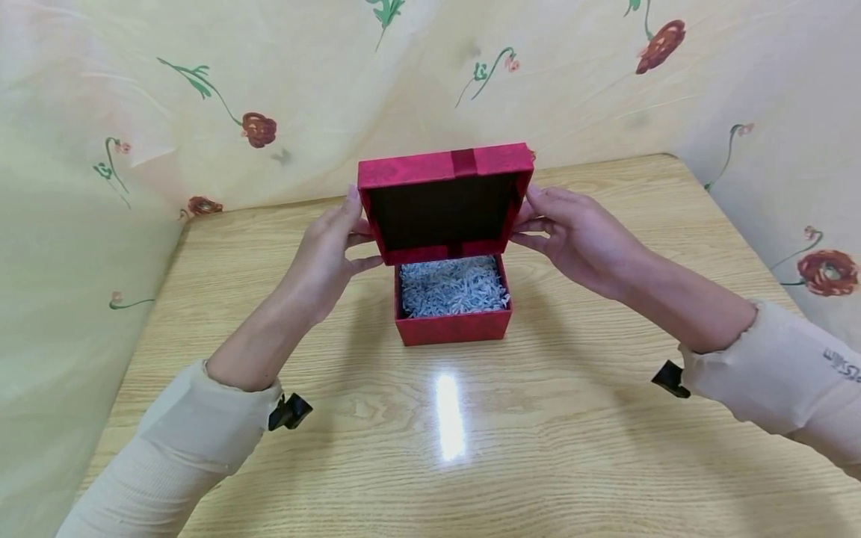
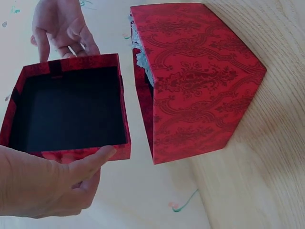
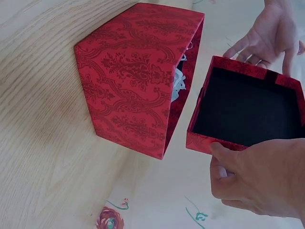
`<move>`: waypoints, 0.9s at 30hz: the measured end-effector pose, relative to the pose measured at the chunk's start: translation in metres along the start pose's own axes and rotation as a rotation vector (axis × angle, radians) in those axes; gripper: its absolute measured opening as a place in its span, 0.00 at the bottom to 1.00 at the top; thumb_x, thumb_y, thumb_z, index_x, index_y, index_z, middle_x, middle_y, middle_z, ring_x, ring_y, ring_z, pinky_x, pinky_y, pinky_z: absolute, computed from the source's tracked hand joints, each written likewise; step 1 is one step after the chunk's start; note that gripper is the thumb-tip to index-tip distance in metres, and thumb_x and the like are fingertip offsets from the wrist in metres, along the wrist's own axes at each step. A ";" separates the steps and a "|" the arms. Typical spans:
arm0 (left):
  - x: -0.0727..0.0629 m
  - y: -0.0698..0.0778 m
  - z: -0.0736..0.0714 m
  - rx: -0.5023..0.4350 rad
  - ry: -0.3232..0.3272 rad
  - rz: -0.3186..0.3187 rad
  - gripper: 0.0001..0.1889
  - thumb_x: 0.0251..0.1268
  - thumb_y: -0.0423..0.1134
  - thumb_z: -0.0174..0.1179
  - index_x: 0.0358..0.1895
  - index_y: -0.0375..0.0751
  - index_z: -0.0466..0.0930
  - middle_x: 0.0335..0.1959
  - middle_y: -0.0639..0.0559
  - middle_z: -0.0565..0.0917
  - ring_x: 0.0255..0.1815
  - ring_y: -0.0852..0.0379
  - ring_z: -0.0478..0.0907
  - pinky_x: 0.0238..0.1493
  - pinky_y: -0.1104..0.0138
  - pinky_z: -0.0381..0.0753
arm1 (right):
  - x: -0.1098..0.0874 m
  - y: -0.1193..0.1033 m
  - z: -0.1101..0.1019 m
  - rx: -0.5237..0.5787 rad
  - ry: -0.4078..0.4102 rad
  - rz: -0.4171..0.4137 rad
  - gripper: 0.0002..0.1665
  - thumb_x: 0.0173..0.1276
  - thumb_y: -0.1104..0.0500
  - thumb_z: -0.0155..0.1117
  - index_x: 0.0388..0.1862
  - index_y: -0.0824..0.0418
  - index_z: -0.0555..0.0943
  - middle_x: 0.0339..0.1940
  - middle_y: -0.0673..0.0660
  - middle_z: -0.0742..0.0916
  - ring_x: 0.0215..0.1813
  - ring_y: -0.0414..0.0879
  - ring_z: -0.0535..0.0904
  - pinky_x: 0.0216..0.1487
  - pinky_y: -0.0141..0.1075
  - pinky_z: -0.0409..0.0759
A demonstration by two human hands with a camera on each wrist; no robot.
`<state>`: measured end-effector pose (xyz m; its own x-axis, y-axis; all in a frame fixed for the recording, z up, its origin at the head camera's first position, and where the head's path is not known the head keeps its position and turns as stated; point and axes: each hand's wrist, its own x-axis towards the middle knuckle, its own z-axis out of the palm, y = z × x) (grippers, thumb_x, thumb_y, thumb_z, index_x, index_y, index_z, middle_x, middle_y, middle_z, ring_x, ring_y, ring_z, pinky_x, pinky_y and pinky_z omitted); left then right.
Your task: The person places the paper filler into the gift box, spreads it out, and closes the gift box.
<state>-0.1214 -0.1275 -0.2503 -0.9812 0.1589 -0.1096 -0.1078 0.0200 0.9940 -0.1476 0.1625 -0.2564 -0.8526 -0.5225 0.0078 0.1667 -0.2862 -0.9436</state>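
Observation:
A red patterned box (image 1: pixel 457 329) stands on the wooden table, filled with pale blue shredded paper (image 1: pixel 452 288). Above its back edge, the matching red lid (image 1: pixel 417 172) is held tilted up, its black inside facing the head camera. My left hand (image 1: pixel 321 258) grips the lid's left side, thumb along the rim and the other fingers round the outer wall. On the opposite side my right hand (image 1: pixel 584 239) holds the lid in the same way. Both wrist views show a gap between the lid (image 2: pixel 71 109) and the box (image 3: pixel 133 71). A dark ribbon band crosses the lid.
The wooden table (image 1: pixel 538 448) reaches back to a cream cloth (image 1: pixel 309 90) printed with flowers, which hangs behind and at both sides. Small black clips (image 1: pixel 291 411) stick out from the pale wrist bands.

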 end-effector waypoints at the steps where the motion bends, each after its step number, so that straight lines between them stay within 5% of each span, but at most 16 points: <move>1: 0.000 -0.001 0.000 -0.006 -0.004 0.009 0.25 0.75 0.56 0.41 0.59 0.38 0.66 0.56 0.43 0.69 0.62 0.45 0.66 0.64 0.47 0.68 | 0.000 0.000 0.000 0.004 -0.006 0.000 0.17 0.76 0.55 0.52 0.40 0.68 0.81 0.40 0.58 0.84 0.51 0.53 0.78 0.72 0.48 0.58; 11: -0.001 -0.007 -0.002 -0.112 -0.007 0.078 0.14 0.77 0.48 0.43 0.48 0.40 0.65 0.57 0.42 0.69 0.63 0.43 0.65 0.67 0.50 0.65 | 0.000 -0.001 -0.006 0.049 0.010 0.026 0.11 0.75 0.61 0.53 0.44 0.69 0.77 0.45 0.60 0.81 0.52 0.53 0.78 0.67 0.41 0.68; 19: -0.002 -0.013 -0.007 -0.142 -0.065 0.187 0.08 0.76 0.38 0.44 0.45 0.35 0.65 0.61 0.43 0.67 0.67 0.48 0.65 0.69 0.54 0.62 | -0.001 -0.008 -0.006 0.096 0.074 0.050 0.11 0.72 0.67 0.55 0.49 0.70 0.79 0.60 0.61 0.76 0.63 0.53 0.73 0.63 0.37 0.71; 23: -0.003 -0.015 -0.012 -0.074 -0.085 0.201 0.07 0.76 0.35 0.44 0.45 0.33 0.65 0.57 0.44 0.68 0.65 0.49 0.68 0.68 0.60 0.64 | -0.003 -0.010 -0.007 0.016 0.074 0.059 0.10 0.72 0.70 0.51 0.49 0.71 0.76 0.62 0.62 0.71 0.64 0.53 0.70 0.62 0.34 0.72; 27: -0.003 -0.017 -0.018 0.103 -0.075 0.182 0.13 0.75 0.35 0.48 0.54 0.27 0.69 0.59 0.44 0.71 0.58 0.55 0.71 0.62 0.67 0.70 | -0.004 -0.009 -0.010 -0.078 0.058 0.054 0.11 0.71 0.73 0.48 0.49 0.70 0.75 0.56 0.61 0.74 0.60 0.52 0.71 0.61 0.32 0.72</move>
<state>-0.1192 -0.1459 -0.2668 -0.9680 0.2415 0.0675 0.0902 0.0842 0.9924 -0.1506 0.1757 -0.2509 -0.8713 -0.4870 -0.0605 0.1755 -0.1941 -0.9651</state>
